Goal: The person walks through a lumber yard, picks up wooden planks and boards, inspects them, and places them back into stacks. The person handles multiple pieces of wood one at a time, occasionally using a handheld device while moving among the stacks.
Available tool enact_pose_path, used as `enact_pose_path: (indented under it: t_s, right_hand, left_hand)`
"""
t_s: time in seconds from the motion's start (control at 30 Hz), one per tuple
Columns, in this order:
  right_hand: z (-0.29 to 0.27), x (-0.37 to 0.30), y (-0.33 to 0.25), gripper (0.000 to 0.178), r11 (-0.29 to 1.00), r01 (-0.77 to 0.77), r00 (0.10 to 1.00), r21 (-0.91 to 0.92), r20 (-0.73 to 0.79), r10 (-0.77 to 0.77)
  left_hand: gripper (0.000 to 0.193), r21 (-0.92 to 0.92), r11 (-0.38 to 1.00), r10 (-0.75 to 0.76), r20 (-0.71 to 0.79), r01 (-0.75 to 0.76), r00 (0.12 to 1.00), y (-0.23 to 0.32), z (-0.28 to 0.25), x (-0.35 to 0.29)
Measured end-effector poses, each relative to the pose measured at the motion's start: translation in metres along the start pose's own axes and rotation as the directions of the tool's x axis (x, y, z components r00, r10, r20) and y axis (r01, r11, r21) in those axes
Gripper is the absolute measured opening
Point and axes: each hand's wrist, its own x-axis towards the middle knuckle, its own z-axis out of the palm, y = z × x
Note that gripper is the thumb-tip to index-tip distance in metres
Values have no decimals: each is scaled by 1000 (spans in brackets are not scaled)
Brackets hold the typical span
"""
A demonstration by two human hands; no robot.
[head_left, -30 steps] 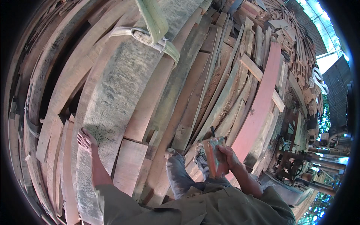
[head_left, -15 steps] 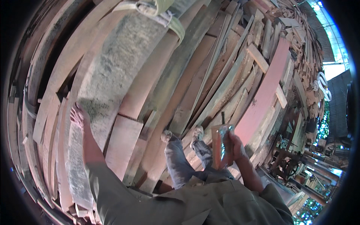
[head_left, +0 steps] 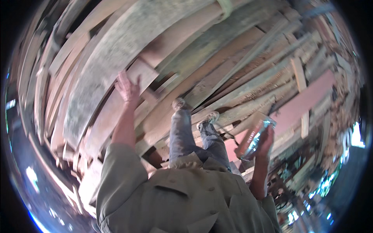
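My right hand (head_left: 265, 140) is closed round the side of a clear, shiny plastic pouch (head_left: 252, 139) with orange-brown contents. A thin dark straw-like piece (head_left: 273, 105) sticks out of its top, and a dark cord hangs by its lower left side. My left hand (head_left: 128, 88) is spread out with nothing in it, over the edge of a short pale plank (head_left: 142, 75). Beside its fingertips runs a wide, rough grey board (head_left: 103, 66). Whether the palm presses on the wood is hard to tell.
Loose planks lie slantwise all round, and my shoes (head_left: 178, 103) stand among them. A pinkish-red board (head_left: 303, 97) lies to the right, with a short wood strip (head_left: 298, 73) across it. A pale green strap (head_left: 225, 8) crosses the wood at the top. Blurred machinery is at lower right.
My left hand has left the wide grey board and moved right to the short plank. My right hand still grips the pouch, now tilted more. The whole view has turned.
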Motion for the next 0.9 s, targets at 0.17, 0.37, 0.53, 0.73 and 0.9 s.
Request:
enact_pose_path:
  t_s: [0.17, 0.37, 0.53, 0.73, 0.9]
  right_hand:
    - [-38, -5, -11, 49, 997, -72, 997, -29, -44, 71]
    - [-55, -6, -9, 49, 991, -131, 990, -25, -61, 130]
    - [-50, -11, -13, 48, 993, -102, 995, -59, 13, 103]
    - [-53, -13, -13, 48, 988, -135, 991, -79, -5, 135]
    - [-58, -15, -8, 47, 985, -165, 986, -57, -24, 164]
  left_hand:
    - [85, -15, 996, -86, 186, 91, 979, 21, -16, -70]
    - [79, 22, 997, -81, 252, 78, 964, 23, -26, -90]
    - [70, 9, 991, -133, 325, 137, 936, 28, -18, -74]
    - [71, 35, 989, -148, 315, 145, 937, 27, 2, -56]
    - [73, 33, 984, -177, 377, 178, 909, 16, 22, -48]
